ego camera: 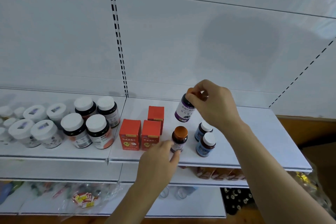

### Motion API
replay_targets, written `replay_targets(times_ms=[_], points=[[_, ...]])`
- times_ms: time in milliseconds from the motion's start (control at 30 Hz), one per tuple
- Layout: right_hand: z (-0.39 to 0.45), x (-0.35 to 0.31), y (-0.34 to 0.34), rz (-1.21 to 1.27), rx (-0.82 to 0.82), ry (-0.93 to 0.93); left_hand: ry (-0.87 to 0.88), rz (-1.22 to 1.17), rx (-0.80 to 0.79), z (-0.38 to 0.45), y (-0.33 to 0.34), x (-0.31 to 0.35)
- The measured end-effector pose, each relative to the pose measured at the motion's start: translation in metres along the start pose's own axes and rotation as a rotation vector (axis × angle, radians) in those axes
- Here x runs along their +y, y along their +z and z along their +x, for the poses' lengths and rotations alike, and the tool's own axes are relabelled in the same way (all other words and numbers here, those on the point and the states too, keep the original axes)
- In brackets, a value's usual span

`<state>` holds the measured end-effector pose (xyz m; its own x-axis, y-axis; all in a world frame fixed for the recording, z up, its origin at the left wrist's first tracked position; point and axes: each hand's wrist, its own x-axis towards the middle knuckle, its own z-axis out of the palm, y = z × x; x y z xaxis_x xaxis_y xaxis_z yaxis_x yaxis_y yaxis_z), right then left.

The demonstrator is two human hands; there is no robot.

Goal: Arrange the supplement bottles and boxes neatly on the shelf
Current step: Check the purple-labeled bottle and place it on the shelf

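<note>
Left hand [160, 162] fingers pinch the orange-capped bottle [179, 139] standing near the shelf [254, 132] front edge, 2 blue-label bottles [205, 140] at its 3 o'clock, 3 red boxes [143, 129] at 9. Farther back, right hand [212, 103] grips the purple-label bottle [184, 110] by its cap, lifted, tilted.

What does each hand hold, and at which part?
The right hand holds a purple-label bottle by its orange cap. The left hand grips another orange-capped bottle low on its body.
</note>
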<state>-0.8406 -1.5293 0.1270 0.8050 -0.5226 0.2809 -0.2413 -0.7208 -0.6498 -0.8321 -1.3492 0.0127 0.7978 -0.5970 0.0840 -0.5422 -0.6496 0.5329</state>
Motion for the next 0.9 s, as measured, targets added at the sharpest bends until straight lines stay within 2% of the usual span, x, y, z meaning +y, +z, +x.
replay_targets(times_ms=[133, 367, 733, 900], points=[[0.01, 0.018, 0.029, -0.167, -0.104, -0.029, 0.01, 0.096, -0.099, -0.002, 0.022, -0.009], [0.012, 0.04, 0.058, -0.291, -0.259, 0.017, 0.047, 0.198, -0.174, -0.006, 0.042, -0.027], [0.007, 0.05, 0.067, -0.29, -0.347, 0.017, 0.093, 0.262, -0.173, -0.007, 0.052, -0.033], [-0.001, 0.057, 0.049, -0.306, -0.283, -0.027, 0.1, 0.312, -0.185, -0.01, 0.055, -0.031]])
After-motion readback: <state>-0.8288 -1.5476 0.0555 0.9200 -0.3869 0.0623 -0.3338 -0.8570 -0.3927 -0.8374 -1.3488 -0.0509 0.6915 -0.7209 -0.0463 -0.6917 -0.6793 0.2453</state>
